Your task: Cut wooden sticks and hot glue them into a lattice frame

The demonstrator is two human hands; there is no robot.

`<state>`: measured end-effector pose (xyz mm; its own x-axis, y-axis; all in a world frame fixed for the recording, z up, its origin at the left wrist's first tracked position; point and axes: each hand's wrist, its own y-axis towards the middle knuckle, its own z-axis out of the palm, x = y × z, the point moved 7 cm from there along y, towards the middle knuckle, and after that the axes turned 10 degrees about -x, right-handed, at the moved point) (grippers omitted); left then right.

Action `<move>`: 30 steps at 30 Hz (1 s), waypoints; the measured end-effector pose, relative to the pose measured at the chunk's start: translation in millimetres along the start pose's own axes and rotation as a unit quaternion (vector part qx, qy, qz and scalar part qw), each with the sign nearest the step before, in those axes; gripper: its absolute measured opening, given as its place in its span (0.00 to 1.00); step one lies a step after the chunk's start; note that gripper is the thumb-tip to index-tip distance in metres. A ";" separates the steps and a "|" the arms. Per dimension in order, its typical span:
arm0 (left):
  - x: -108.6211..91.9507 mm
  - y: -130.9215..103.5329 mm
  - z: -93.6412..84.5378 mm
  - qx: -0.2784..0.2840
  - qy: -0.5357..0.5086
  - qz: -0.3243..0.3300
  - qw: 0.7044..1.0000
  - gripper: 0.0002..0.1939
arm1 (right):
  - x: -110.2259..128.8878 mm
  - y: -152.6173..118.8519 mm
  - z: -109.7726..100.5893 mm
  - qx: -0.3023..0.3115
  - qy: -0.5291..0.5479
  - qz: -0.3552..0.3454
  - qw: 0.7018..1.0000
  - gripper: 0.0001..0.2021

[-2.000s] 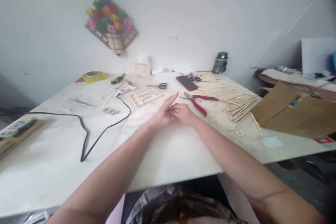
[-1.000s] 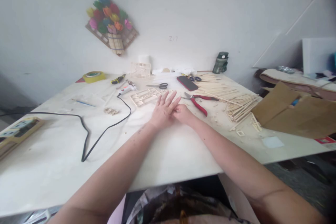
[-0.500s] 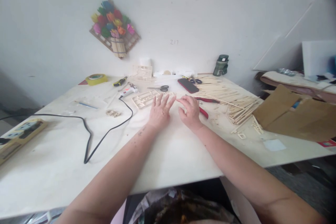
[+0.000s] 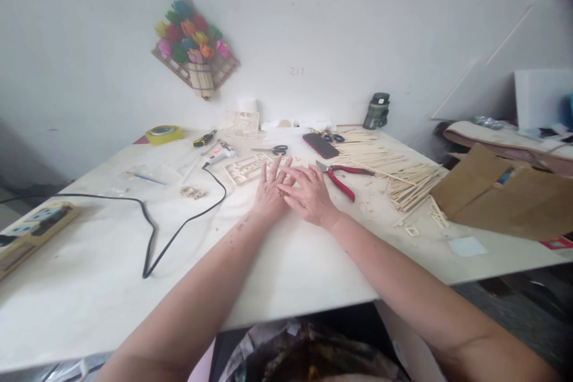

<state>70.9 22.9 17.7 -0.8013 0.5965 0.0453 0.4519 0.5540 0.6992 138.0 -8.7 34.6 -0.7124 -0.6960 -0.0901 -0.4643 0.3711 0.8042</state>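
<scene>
My left hand (image 4: 267,191) rests palm down over the table, fingers spread, holding nothing. Across its fingers lies my right hand (image 4: 311,194), with fingers outstretched and slightly bent, its thumb touching the left hand; nothing shows in it. Just beyond the left fingertips is a flat wooden lattice frame (image 4: 244,170), partly covered by that hand. Red-handled pliers (image 4: 342,182) lie with handles apart to the right of my right hand. Behind the hands are scissors (image 4: 275,150) and a phone (image 4: 321,145).
At left are a glue gun (image 4: 220,155) with its black cord (image 4: 183,227), small wooden bits (image 4: 192,193), yellow tape (image 4: 164,135) and a power strip (image 4: 40,230). Many thin wooden sticks (image 4: 409,182) and a cardboard box (image 4: 501,194) occupy the right. A flower decoration (image 4: 194,48) hangs on the wall.
My right hand has moved left, from beside the left fingertips to lying over the left hand's fingers. The pliers' jaws now show. My left hand has stayed nearly in place.
</scene>
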 end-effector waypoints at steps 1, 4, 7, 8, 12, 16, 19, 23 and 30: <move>0.5 -0.4 0.1 0.000 -0.002 -0.002 1.000 0.29 | -0.2 0.1 0.3 -0.001 0.005 -0.001 1.000 0.15; 3.5 -1.3 -1.4 -0.005 -0.012 -0.020 1.000 0.30 | -7.2 0.9 -3.3 -0.029 0.024 0.022 0.999 0.17; 8.2 -2.0 -1.0 -0.005 -0.040 -0.048 0.998 0.31 | -22.6 0.5 -11.0 -0.082 0.030 0.074 0.993 0.20; 9.6 -2.1 0.5 0.000 -0.057 -0.055 0.997 0.31 | -26.9 0.1 -12.7 -0.093 0.028 0.085 0.992 0.20; 12.7 -2.4 10.7 0.019 -0.136 -0.057 0.989 0.29 | -32.2 -0.2 -11.7 -0.079 0.007 0.071 0.994 0.18; 13.2 -3.7 19.6 0.026 -0.170 -0.035 0.985 0.28 | -27.3 0.2 -7.5 -0.043 0.004 0.030 0.999 0.17; 13.4 -5.4 22.8 0.029 -0.171 -0.029 0.984 0.29 | -22.9 0.4 -6.4 -0.031 0.014 0.004 0.999 0.16; 11.5 -6.6 22.7 0.045 -0.171 -0.035 0.984 0.32 | -16.4 1.9 -7.5 -0.016 0.008 -0.030 0.999 0.15; -3.2 -5.7 17.1 0.075 -0.159 -0.011 0.984 0.36 | -3.0 6.6 -8.9 -0.004 -0.012 -0.086 0.996 0.12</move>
<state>77.6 27.7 1.4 -0.6592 0.7220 -0.2105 0.5078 0.6337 0.5836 141.7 -9.6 45.4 -0.6351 -0.7335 -0.2420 -0.5770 0.2422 0.7800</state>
